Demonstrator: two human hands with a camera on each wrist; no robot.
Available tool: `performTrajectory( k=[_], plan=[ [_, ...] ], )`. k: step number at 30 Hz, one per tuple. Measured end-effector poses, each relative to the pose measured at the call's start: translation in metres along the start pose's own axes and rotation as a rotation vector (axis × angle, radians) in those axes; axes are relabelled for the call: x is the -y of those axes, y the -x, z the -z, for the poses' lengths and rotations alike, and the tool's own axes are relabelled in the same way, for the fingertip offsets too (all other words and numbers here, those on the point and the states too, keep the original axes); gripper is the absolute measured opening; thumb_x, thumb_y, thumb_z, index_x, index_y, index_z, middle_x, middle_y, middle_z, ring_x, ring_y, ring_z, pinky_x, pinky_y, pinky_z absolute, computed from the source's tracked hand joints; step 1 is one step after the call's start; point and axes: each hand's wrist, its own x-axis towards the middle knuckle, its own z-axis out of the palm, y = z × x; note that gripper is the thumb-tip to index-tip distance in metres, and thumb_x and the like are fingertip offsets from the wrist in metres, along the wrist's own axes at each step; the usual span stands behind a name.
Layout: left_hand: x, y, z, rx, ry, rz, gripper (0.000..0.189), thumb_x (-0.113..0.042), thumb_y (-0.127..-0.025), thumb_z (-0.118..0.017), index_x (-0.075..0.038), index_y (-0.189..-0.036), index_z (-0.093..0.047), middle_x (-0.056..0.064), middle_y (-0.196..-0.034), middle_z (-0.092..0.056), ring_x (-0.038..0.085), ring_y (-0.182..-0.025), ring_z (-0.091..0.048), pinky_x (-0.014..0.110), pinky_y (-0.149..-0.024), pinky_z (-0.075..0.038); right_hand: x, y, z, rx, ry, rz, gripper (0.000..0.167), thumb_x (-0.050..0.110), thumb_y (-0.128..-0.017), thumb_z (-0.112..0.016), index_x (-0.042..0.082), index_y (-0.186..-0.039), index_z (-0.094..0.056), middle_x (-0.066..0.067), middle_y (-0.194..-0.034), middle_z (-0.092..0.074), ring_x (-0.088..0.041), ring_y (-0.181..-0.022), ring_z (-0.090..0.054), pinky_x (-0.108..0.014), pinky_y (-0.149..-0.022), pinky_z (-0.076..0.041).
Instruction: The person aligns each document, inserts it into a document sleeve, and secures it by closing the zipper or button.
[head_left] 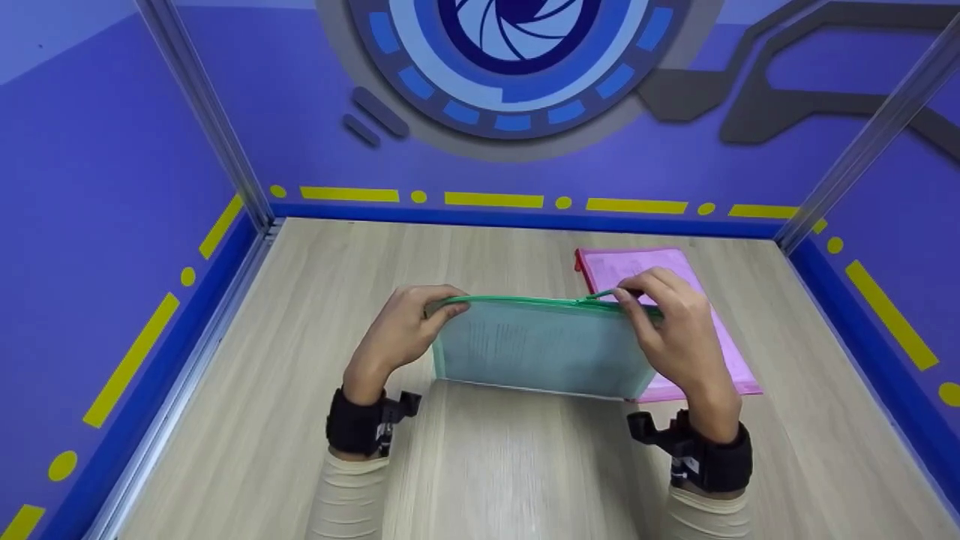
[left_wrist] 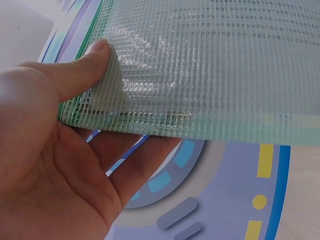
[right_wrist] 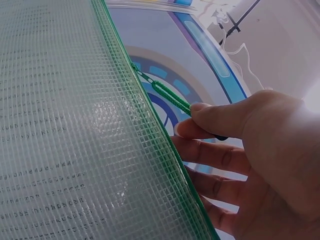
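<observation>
A see-through green mesh zip pouch (head_left: 540, 349) stands on its long edge above the table, its green zipper edge (head_left: 517, 301) on top. Printed paper shows through the mesh. My left hand (head_left: 401, 326) grips the pouch's upper left corner, thumb on the near face and fingers behind, as the left wrist view shows. With thumb and forefinger, my right hand (head_left: 679, 322) pinches the green zipper pull cord (right_wrist: 170, 95), drawn taut from the slider (right_wrist: 142, 75). In the right wrist view its other fingers lie along the zipper edge, partly hidden by the pouch.
A pink mesh zip pouch (head_left: 731, 352) with a red zipper edge lies flat on the wooden table (head_left: 810, 420), partly behind the green pouch and right hand. Blue printed panels (head_left: 480, 176) close off the table's back and sides, with metal posts (head_left: 217, 112) at the corners.
</observation>
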Motion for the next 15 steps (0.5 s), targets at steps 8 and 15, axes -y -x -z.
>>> performTrajectory(
  k=[8, 15],
  plan=[
    [0.0005, 0.0005, 0.0017, -0.014, -0.003, -0.006, 0.018, -0.028, -0.107, -0.065, -0.023, -0.116, -0.08, -0.007, -0.106, -0.078, 0.019, -0.082, -0.07, 0.038, -0.077, -0.053, -0.001, 0.0, 0.003, 0.0, 0.011, -0.021, 0.004, 0.003, -0.099, -0.074, 0.007, -0.099, -0.077, -0.004, -0.095, -0.071, -0.015, -0.09, -0.066, -0.019, -0.087, -0.046],
    [0.0006, 0.0006, 0.0023, -0.02, 0.0, 0.001, 0.018, -0.029, -0.106, -0.065, -0.023, -0.115, -0.081, -0.007, -0.106, -0.078, 0.012, -0.092, -0.072, 0.039, -0.08, -0.056, -0.0031, 0.0008, 0.0031, -0.009, 0.006, -0.008, 0.005, 0.002, -0.097, -0.075, 0.007, -0.098, -0.077, -0.003, -0.094, -0.071, -0.016, -0.089, -0.067, -0.02, -0.086, -0.047]
  ],
)
